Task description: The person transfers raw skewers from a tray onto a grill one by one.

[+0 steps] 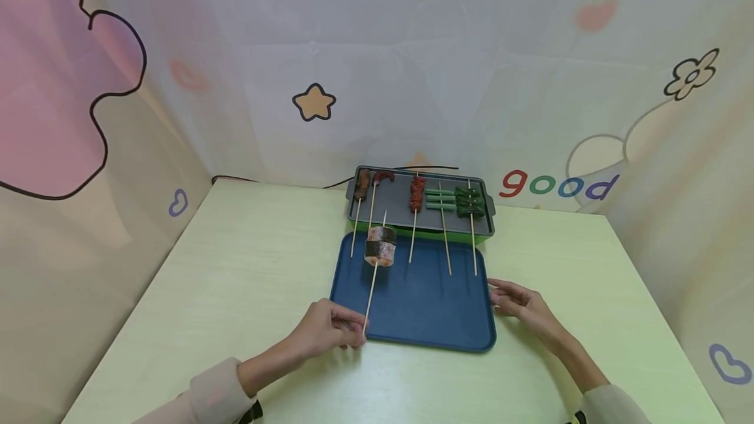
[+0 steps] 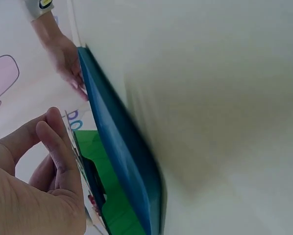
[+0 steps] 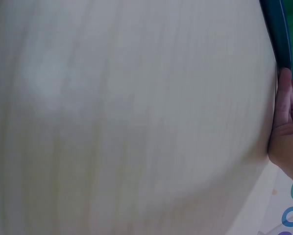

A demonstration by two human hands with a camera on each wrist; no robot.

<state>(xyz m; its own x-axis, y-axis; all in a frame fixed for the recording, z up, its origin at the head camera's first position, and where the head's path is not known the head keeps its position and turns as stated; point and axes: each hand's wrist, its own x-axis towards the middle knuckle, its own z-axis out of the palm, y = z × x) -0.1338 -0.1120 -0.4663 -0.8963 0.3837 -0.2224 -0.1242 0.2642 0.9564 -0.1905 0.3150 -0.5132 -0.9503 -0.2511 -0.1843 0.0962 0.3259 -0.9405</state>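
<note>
My left hand (image 1: 332,329) pinches the lower end of a wooden skewer (image 1: 371,296) between thumb and fingertips. The skewer bears two thick, pale round pieces with dark bands (image 1: 380,246), tilted over the upper left of a blue tray (image 1: 436,319). In the left wrist view, the thumb and finger of the left hand (image 2: 43,171) meet at their tips, in front of the tray's side. My right hand (image 1: 524,306) lies at the tray's right edge, fingers fairly straight against the rim; the right wrist view shows these fingertips (image 3: 283,81) right at the tray's corner.
Behind the tray stands a green toy grill (image 1: 480,239) with a grey top. Across it lie several skewers, among them a brown one (image 1: 362,185), a curled red one (image 1: 384,176), a red one (image 1: 417,195) and green ones (image 1: 470,201). A patterned curtain (image 1: 383,70) surrounds the table (image 1: 253,241).
</note>
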